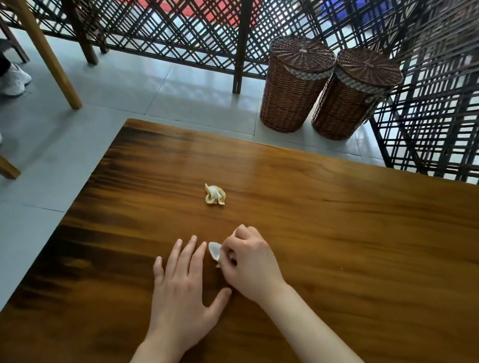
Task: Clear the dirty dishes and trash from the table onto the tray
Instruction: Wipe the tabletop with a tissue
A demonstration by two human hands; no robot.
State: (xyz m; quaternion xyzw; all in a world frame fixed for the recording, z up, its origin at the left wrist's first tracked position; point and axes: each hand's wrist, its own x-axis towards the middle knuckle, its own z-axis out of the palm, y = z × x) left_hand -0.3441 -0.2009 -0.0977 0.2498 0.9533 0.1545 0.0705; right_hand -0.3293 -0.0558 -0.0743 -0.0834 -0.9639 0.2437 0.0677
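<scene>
A brown wooden table point(342, 246) is seen from above. Near its middle, the left hand point(184, 288) is laid flat on the wood, fingers straight and spread apart, thumb angled out toward 2 o'clock. Just beside it, at 2 o'clock from it, the right hand point(250, 264) is curled, and a small white scrap point(215, 250) is pinched between its thumb and fingers; whether the scrap is paper or plastic cannot be told. The scrap's free end is seen just off the left fingertips point(193, 239), though contact cannot be told. A crumpled yellowish wrapper point(215, 195) is left on the table at 12 o'clock from the hands, apart from both. Beyond the table's far edge, at 1 o'clock, two lidded wicker baskets point(296, 84) are stood side by side on the grey tiled floor point(154, 88), backed by a dark lattice screen point(188, 19). At 10 o'clock, wooden chair legs point(46, 51) and a white shoe point(15, 80) are visible.
</scene>
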